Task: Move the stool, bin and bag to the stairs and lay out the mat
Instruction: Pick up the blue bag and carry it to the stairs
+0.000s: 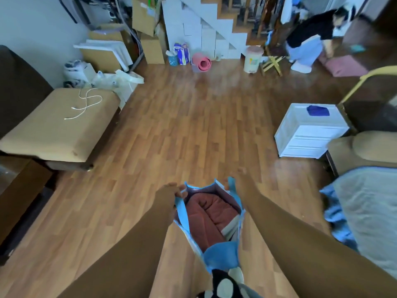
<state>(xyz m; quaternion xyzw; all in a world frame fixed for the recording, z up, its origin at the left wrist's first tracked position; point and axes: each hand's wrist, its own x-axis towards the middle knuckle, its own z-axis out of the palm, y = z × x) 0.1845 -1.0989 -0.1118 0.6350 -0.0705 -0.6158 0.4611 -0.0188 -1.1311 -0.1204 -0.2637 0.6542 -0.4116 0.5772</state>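
Bag step in hand. Left hand [169, 193] and right hand [237, 182] each grip a handle of the blue tote bag [211, 220], which hangs between them. Next: carry it ahead to the stairs [217, 29], beside the bin [253, 59] and folding stool [271, 64].

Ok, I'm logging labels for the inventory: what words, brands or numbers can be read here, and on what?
None can be read.
Bin: coloured print, too blurred.
Blue and white package by the stairs: printing too small and blurred.
Blue bag: no text visible.
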